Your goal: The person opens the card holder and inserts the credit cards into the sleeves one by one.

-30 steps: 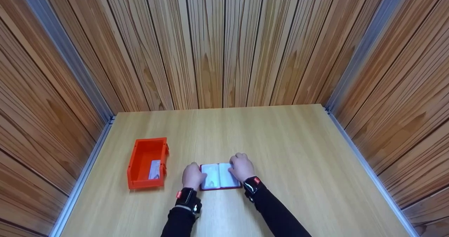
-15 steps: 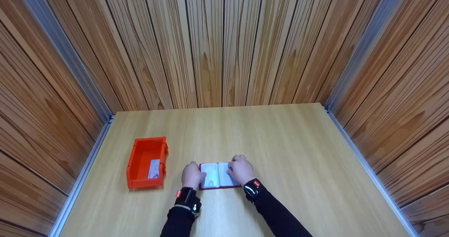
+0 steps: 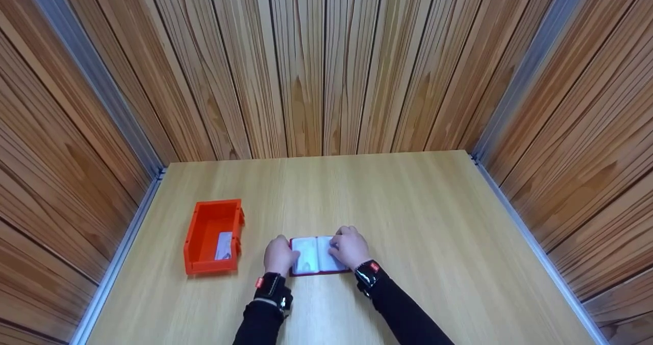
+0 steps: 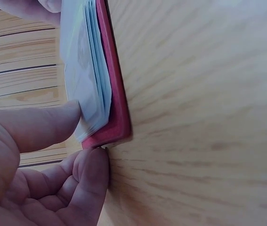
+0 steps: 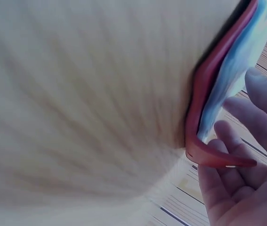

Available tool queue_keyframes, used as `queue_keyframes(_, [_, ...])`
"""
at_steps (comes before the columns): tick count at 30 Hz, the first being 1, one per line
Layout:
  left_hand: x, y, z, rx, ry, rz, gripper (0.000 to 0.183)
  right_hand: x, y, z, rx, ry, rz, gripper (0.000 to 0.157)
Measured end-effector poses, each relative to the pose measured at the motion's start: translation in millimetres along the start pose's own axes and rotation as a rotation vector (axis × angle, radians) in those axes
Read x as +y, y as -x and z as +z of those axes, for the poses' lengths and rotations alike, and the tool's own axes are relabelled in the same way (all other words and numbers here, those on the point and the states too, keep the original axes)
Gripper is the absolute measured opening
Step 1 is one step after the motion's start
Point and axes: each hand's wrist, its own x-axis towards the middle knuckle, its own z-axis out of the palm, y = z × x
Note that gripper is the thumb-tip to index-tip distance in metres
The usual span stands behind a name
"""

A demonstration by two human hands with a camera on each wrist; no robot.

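Note:
An open card holder (image 3: 306,255) with a red cover and pale, clear-looking sleeves lies spread on the table. At its left edge, my left hand (image 3: 279,255) holds it: the thumb (image 4: 53,123) presses on the sleeves while the curled fingers touch the red cover's corner. My right hand (image 3: 351,248) is at the right half, thumb and forefinger at the sleeve edges. In the right wrist view, a red strap (image 5: 222,159) of the cover sticks out across the right hand's (image 5: 246,165) other fingers.
To the left stands an orange bin (image 3: 196,240) with a pale card (image 3: 224,246) lying in it. Wood-plank walls (image 3: 316,69) close off the back and both sides of the table (image 3: 408,207).
The right hand has shifted slightly left over the right-hand sleeves, its thumb and fingers drawing closer together. The left hand and the orange bin have stayed in place.

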Motion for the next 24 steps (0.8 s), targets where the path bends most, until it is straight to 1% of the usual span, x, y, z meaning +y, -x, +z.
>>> queue_keyframes(6, [0.2, 0.2, -1.1, -0.011, -0.005, -0.005, 0.025, -1.8, 3.2, -2.1, 0.021, 0.035, -0.056, 0.011])
queue_keyframes(9, [-0.4, 0.1, -1.1, 0.008, -0.006, 0.010, 0.025, -4.0, 5.2, -3.0, 0.052, 0.064, -0.090, 0.011])
queue_keyframes(11, [-0.7, 0.4, -0.9, 0.028, -0.010, 0.031, 0.024, -5.3, 5.9, -3.2, 0.074, 0.066, -0.097, 0.009])
queue_keyframes(13, [-1.4, 0.4, -0.4, 0.040, -0.013, 0.038, 0.024, -6.3, 6.1, -3.0, 0.096, 0.052, -0.100, 0.007])
queue_keyframes(15, [-2.2, -0.1, 0.4, 0.046, -0.015, 0.042, 0.024, -6.7, 6.4, -2.9, 0.103, 0.030, -0.091, 0.010])
queue_keyframes(17, [-2.6, -0.2, 0.8, 0.046, -0.017, 0.040, 0.024, -6.5, 6.2, -2.9, 0.101, 0.007, -0.088, 0.015])
queue_keyframes(20, [-3.0, -0.5, 1.0, 0.044, -0.016, 0.040, 0.024, -5.0, 6.1, -3.5, 0.073, -0.017, -0.084, 0.022])
queue_keyframes(24, [-2.8, 0.1, 0.8, 0.036, -0.010, 0.039, 0.024, -1.7, 5.2, -4.3, 0.032, -0.036, -0.106, 0.027])
